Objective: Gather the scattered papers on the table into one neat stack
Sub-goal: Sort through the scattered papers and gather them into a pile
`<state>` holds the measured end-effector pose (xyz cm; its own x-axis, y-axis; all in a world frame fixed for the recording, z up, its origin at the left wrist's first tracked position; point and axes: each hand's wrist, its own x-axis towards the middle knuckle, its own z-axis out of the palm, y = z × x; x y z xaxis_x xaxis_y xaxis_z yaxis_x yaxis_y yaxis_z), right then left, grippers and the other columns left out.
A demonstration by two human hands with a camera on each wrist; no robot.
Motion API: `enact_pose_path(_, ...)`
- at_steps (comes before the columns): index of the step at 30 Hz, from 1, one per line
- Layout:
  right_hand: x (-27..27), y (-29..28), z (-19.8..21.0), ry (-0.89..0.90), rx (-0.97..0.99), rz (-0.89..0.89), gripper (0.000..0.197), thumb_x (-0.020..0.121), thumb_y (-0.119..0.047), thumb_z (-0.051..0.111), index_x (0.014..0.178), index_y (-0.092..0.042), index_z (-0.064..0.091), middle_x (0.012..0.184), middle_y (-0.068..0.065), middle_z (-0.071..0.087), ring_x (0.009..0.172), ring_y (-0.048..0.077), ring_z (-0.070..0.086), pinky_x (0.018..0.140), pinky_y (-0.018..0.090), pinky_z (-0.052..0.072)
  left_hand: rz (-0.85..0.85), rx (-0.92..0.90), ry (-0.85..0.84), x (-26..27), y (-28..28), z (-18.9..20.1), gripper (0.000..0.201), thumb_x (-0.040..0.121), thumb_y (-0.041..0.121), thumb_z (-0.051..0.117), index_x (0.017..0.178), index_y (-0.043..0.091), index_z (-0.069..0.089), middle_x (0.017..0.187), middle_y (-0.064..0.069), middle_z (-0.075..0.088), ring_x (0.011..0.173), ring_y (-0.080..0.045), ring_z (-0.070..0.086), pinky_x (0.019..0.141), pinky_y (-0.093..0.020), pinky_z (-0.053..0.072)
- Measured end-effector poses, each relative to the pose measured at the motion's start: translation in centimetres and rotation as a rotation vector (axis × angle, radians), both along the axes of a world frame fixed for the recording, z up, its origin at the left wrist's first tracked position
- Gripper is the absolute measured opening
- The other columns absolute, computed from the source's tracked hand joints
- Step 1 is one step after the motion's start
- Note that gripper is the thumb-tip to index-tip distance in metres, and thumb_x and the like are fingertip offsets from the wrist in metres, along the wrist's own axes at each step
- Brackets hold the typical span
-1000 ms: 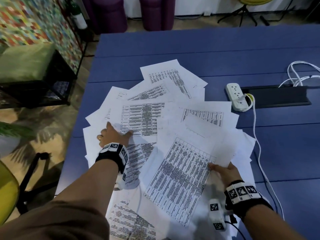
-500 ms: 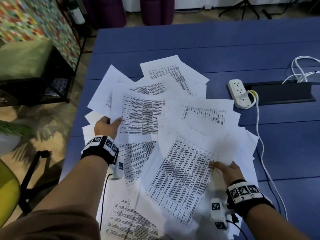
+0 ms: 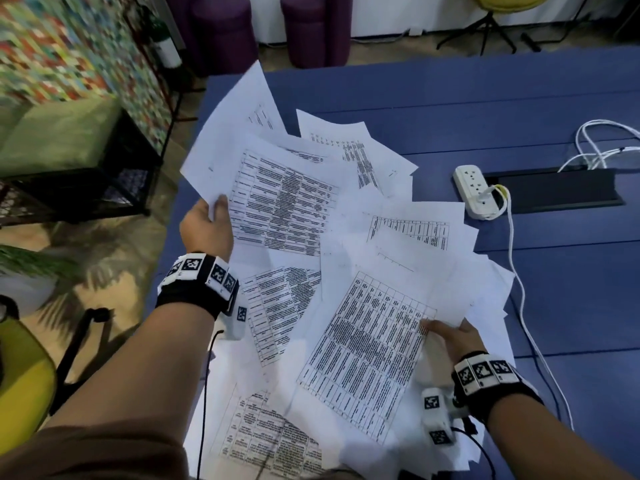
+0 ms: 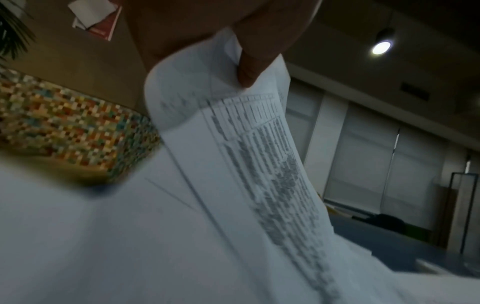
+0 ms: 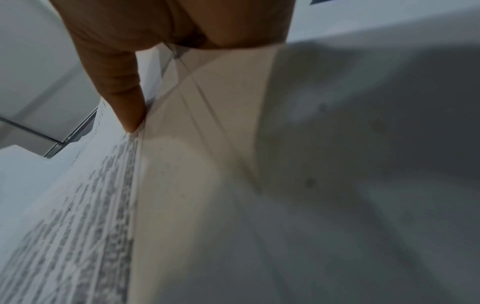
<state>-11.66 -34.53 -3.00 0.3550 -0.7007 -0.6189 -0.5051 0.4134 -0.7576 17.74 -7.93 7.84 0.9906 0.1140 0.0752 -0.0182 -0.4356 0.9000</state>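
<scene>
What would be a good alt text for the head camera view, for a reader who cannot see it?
Two hands gather printed papers fanned across a blue table: the left hand lifts several sheets by their edge, and the right hand grips the sheets at the near right. A white power strip lies to the right.

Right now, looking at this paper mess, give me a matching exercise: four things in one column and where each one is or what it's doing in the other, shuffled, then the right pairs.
Column one:
1. left hand
2. right hand
3. power strip
4. blue table

Column two:
A. lies beside a black slot, with a white cable plugged in
B. pinches a printed sheet at the near right of the spread
C. carries the fanned papers
D. holds lifted sheets at the left edge of the spread

Pairs: 1-D, 2-B, 3-A, 4-C
</scene>
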Motion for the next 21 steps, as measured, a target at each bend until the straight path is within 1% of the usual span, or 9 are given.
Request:
enact_pose_path(2,0.0,0.2,0.2,-0.022,-0.009,-0.004,0.049,0.067,-0.002,0.081,0.110,0.004,0.060,0.104,0.021,0.066,0.098,0.034,0.062,0.090,0.041,0.048,0.019,-0.039,-0.097,0.1,0.0,1.6,0.035,0.099,0.034,0.051,0.117,0.008,0.066,0.111,-0.005,0.068,0.104,-0.018,0.062,0.086,-0.024,0.044)
enact_pose_path(6,0.0,0.6,1.0,-0.059,-0.026,-0.004,0.050,0.072,0.000,0.077,0.117,0.007,0.055,0.107,0.014,0.061,0.095,0.028,0.057,0.085,0.032,0.043,0.081,-0.142,-0.292,0.0,0.3,4.5,0.036,0.099,0.029,0.050,0.124,0.005,0.062,0.117,-0.005,0.067,0.109,-0.013,0.061,0.090,-0.017,0.045)
enact_pose_path(8,0.0,0.8,1.7,-0.059,-0.055,0.028,0.049,0.077,-0.001,0.074,0.120,0.006,0.053,0.109,0.014,0.059,0.097,0.027,0.055,0.083,0.029,0.040,0.108,-0.212,-0.337,-0.5,0.5,5.5,0.035,0.101,0.022,0.049,0.128,0.001,0.057,0.122,-0.004,0.063,0.109,-0.006,0.058,0.090,-0.008,0.042)
enact_pose_path(9,-0.1,0.8,1.7,-0.045,-0.079,0.055,0.049,0.078,-0.002,0.074,0.121,0.006,0.053,0.111,0.015,0.059,0.101,0.029,0.056,0.083,0.030,0.039,0.133,-0.268,-0.336,-0.7,0.6,5.9,0.036,0.101,0.020,0.048,0.130,-0.001,0.055,0.123,-0.005,0.062,0.110,-0.006,0.057,0.088,-0.003,0.040)
enact_pose_path(11,0.0,0.9,1.7,-0.016,-0.106,0.085,0.052,0.078,-0.004,0.074,0.123,0.008,0.052,0.115,0.016,0.059,0.105,0.029,0.056,0.085,0.031,0.040,0.196,-0.371,-0.317,-1.3,0.7,6.4,0.040,0.102,0.018,0.046,0.133,-0.006,0.048,0.130,-0.011,0.058,0.119,-0.015,0.056,0.089,-0.001,0.039)
enact_pose_path(13,0.0,1.3,1.9,0.005,-0.110,0.103,0.056,0.078,-0.006,0.075,0.127,0.008,0.049,0.126,0.021,0.057,0.113,0.033,0.054,0.091,0.033,0.041,0.200,-0.469,-0.273,-2.2,0.5,6.8,0.041,0.102,0.016,0.046,0.137,-0.004,0.043,0.138,-0.012,0.054,0.127,-0.017,0.052,0.100,-0.007,0.038)
enact_pose_path(16,-0.1,2.1,2.6,0.019,-0.099,0.123,0.066,0.083,-0.007,0.070,0.138,0.006,0.037,0.140,0.022,0.045,0.129,0.035,0.042,0.103,0.034,0.034,0.162,-0.563,-0.184,-4.7,-0.6,7.9,0.034,0.102,0.021,0.048,0.132,0.008,0.046,0.137,-0.001,0.054,0.125,-0.010,0.052,0.109,-0.021,0.038)
enact_pose_path(19,-0.2,2.8,3.1,0.019,-0.103,0.118,0.067,0.086,-0.007,0.066,0.141,0.006,0.032,0.145,0.021,0.039,0.134,0.034,0.037,0.107,0.033,0.029,0.131,-0.661,0.038,-7.5,-2.0,7.2,0.041,0.102,0.026,0.047,0.138,0.005,0.045,0.136,-0.007,0.054,0.123,-0.020,0.054,0.098,-0.010,0.042)
enact_pose_path(21,-0.3,3.3,3.3,0.030,-0.088,0.121,0.066,0.088,-0.007,0.065,0.142,0.005,0.030,0.146,0.021,0.038,0.134,0.033,0.036,0.107,0.033,0.028,0.073,-0.737,0.217,-9.0,-2.1,5.1,0.048,0.097,0.019,0.056,0.141,0.004,0.041,0.134,-0.017,0.052,0.119,-0.027,0.054,0.099,-0.020,0.043)
